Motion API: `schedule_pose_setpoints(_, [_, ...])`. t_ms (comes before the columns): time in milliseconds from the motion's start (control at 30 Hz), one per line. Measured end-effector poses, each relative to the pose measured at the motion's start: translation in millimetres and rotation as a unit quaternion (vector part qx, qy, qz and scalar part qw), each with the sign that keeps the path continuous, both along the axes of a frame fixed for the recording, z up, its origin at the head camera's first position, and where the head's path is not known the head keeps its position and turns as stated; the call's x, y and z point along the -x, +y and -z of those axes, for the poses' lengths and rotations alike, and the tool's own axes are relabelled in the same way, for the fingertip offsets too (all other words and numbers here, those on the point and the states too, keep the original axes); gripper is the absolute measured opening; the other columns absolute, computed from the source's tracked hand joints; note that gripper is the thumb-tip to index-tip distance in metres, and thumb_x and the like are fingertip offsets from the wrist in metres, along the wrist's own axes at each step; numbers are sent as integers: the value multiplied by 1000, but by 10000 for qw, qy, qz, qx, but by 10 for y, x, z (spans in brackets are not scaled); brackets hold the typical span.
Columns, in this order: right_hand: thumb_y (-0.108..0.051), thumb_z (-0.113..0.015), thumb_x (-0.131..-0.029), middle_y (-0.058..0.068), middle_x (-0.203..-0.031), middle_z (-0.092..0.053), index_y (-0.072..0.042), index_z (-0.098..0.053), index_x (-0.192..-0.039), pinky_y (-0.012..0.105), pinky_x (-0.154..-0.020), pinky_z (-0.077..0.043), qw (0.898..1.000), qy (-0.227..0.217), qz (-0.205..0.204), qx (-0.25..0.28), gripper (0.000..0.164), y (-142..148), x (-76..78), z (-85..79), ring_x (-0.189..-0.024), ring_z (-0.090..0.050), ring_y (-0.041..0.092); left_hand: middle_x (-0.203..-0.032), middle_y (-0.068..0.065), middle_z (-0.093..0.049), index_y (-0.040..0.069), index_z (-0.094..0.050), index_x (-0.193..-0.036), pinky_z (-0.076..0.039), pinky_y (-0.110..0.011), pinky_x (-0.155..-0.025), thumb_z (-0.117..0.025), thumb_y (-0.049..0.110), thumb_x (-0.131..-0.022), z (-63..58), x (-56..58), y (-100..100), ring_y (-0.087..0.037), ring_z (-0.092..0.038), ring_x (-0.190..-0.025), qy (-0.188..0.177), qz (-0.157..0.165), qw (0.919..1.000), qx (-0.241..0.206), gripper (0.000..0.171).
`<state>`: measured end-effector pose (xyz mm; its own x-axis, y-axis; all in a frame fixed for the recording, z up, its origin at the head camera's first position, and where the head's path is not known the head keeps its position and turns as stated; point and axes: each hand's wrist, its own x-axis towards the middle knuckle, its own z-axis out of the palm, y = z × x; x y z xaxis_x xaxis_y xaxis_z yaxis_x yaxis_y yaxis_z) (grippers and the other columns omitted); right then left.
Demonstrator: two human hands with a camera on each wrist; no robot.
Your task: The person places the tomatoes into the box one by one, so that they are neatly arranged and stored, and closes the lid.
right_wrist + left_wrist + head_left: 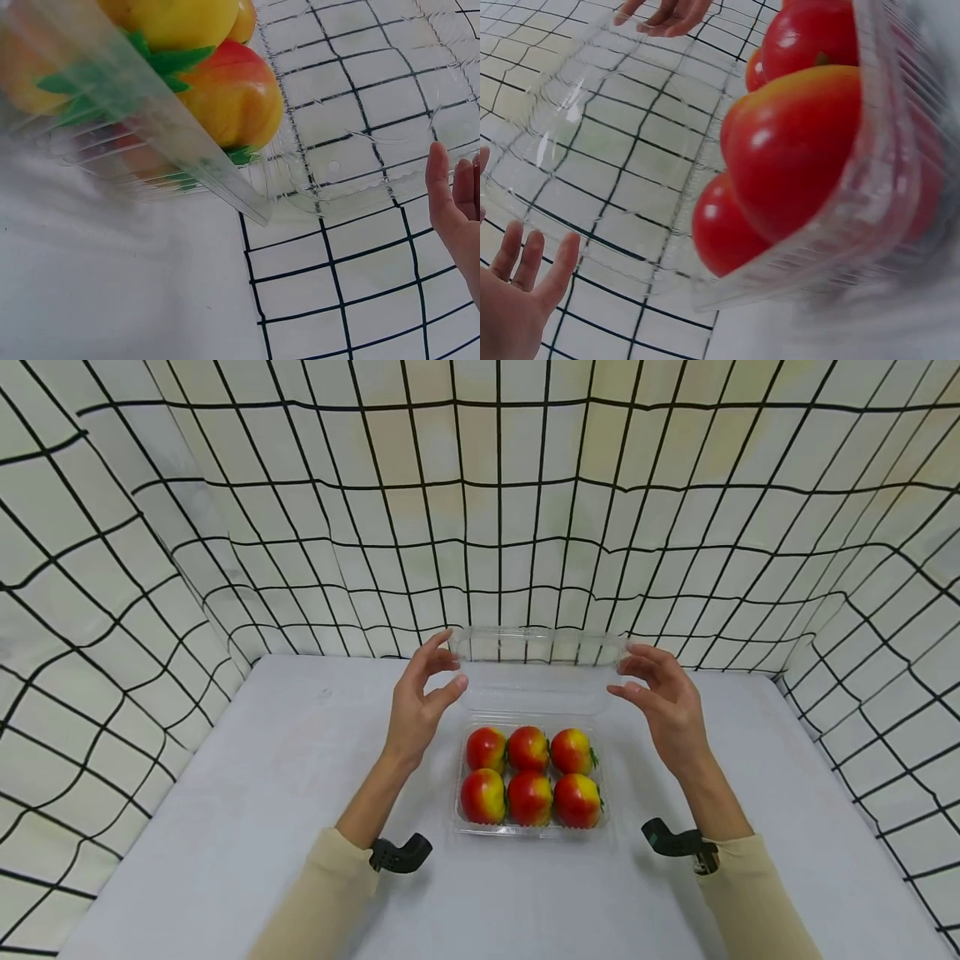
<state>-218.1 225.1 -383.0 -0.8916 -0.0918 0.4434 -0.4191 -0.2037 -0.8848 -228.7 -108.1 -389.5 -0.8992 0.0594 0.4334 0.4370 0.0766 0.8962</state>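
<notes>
A clear plastic clamshell box (pixel 513 832) lies on the white table, holding two rows of glossy red-and-yellow fruits (pixel 529 798). Green leafy tops (pixel 97 82) show on some fruits in the right wrist view. Its hinged transparent lid (pixel 536 675) is raised at the far side. My left hand (pixel 417 706) is at the lid's left edge, thumb and fingers apart. At the opposite edge is my right hand (pixel 666 706), fingers bent toward the lid and thumb held away from them. In the left wrist view, the left fingers (pixel 555 274) are spread beside the lid's rim.
Black netting (pixel 498 485) over pale walls surrounds the table (pixel 300 760) at the back and both sides. Dark wrist-worn cameras stick out from the left wrist (pixel 401 854) and right wrist (pixel 675 841), near the box's front corners.
</notes>
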Motion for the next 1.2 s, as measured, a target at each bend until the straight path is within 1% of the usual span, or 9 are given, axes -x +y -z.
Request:
schedule_pose_setpoints(100, [5, -51, -99, 6, -120, -62, 4, -52, -142, 31, -96, -62, 10000, -48, -12, -23, 43, 8, -16, 2, -114, -56, 23, -127, -6, -59, 23, -51, -153, -58, -16, -87, -68, 11, -98, -77, -10, 0, -28, -57, -125, 77, -27, 10000, 2, 58])
schedule_pose_setpoints(200, [4, -51, -99, 7, -119, -63, 1, -54, -141, 32, -96, -62, 10000, -79, -19, -51, 43, 18, -32, 8, -114, -56, 25, -124, -9, -58, 23, -53, -152, -59, -16, -86, -69, 10, -98, -128, -25, 3, -28, -56, -122, 163, -87, 9998, 67, 58])
schedule_pose_setpoints(367, [4, -50, -99, 7, -115, -63, -3, -57, -139, 33, -97, -62, 9999, -119, -1, -71, 41, 26, -58, 18, -112, -57, 24, -119, -16, -56, 19, -58, -147, -60, -17, -87, -68, 13, -98, -157, -65, 5, -35, -56, -119, 234, -157, 9995, 115, 50])
schedule_pose_setpoints(533, [2, -51, -100, 6, -114, -64, -6, -61, -127, 34, -97, -62, 9999, -129, -10, -95, 30, 27, -97, 29, -110, -60, 23, -117, -16, -57, 13, -63, -139, -60, -18, -90, -68, 12, -98, -110, -102, -6, -37, -57, -118, 306, -234, 9993, 32, 41])
schedule_pose_setpoints(700, [2, -50, -101, 7, -113, -65, -2, -60, -119, 35, -99, -61, 9998, -26, -144, -151, 21, 25, -134, 51, -109, -62, 25, -121, -21, -59, 7, -67, -130, -61, -21, -92, -69, 8, -97, -45, -147, -31, -33, -59, -116, 401, -227, 9988, -167, 34])
schedule_pose_setpoints(800, [2, -49, -102, 9, -114, -64, 0, -58, -117, 34, -101, -60, 9995, -4, -224, -240, 18, 20, -155, 70, -110, -62, 23, -122, -17, -61, 5, -69, -124, -62, -22, -92, -69, 7, -96, -9, -181, -47, -29, -60, -114, 396, -216, 9986, -265, 28])
schedule_pose_setpoints(867, [2, -48, -102, 9, -114, -62, 0, -58, -114, 33, -102, -60, 9993, -36, -243, -273, 16, 16, -170, 87, -111, -62, 21, -120, -13, -63, 6, -70, -119, -62, -23, -92, -69, 6, -96, 13, -191, -56, -27, -61, -113, 380, -211, 9985, -327, 23])
schedule_pose_setpoints(1100, [1, -50, -101, 4, -108, -57, -10, -60, -104, 30, -102, -58, 9978, -112, -237, -613, 16, 3, -222, 147, -113, -56, 24, -107, -7, -63, 9, -68, -104, -63, -25, -88, -70, 4, -95, 59, -218, -72, -20, -63, -105, 274, -57, 9979, -591, 10])
schedule_pose_setpoints(1200, [0, -52, -101, 3, -106, -56, -11, -59, -100, 27, -101, -57, 9963, -196, -186, -812, 14, 7, -245, 180, -112, -54, 23, -104, -3, -62, 8, -67, -100, -63, -25, -88, -70, 4, -95, 91, -235, -82, -19, -62, -104, 166, -7, 9979, -631, 7])
